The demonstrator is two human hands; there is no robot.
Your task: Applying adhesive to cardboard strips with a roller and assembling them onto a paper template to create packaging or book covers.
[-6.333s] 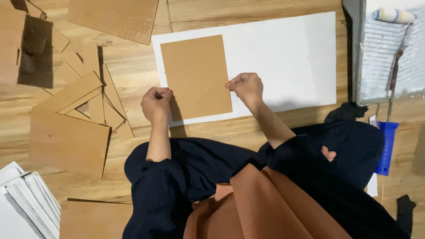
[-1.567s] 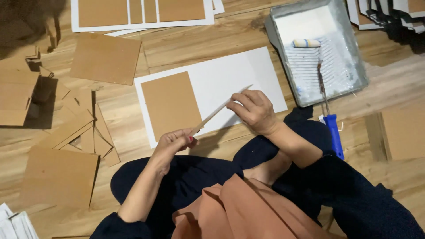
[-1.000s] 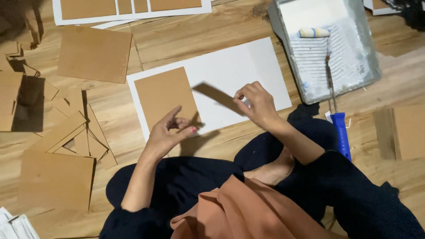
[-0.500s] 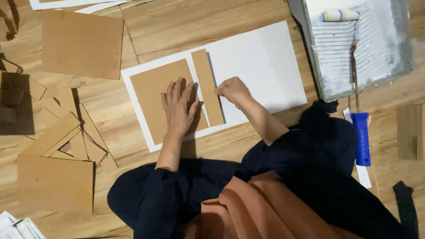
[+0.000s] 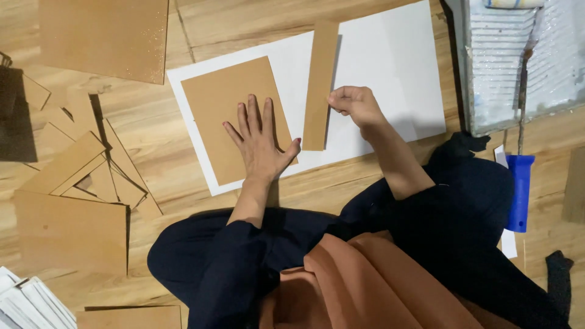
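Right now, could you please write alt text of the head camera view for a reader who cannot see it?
Left hand presses flat on a brown card panel lying on a white sheet; right hand holds a narrow brown strip beside it. Cardboard pieces lie left, paint tray right.

Brown strip [image 5: 319,85] beside brown panel [image 5: 234,116], flat on white sheet [image 5: 396,67].

I counted two hands, my left hand [image 5: 259,143] and right hand [image 5: 353,105]. One white sheet [image 5: 396,67] lay on the floor, with two brown pieces on it: one large brown board [image 5: 228,103] and one narrow brown strip [image 5: 319,85]. One big brown board [image 5: 100,36] sat at top left. One loose heap of cardboard offcuts [image 5: 79,176] at left, too overlapped to count. One paint tray [image 5: 518,73], one roller with a blue handle [image 5: 519,189].
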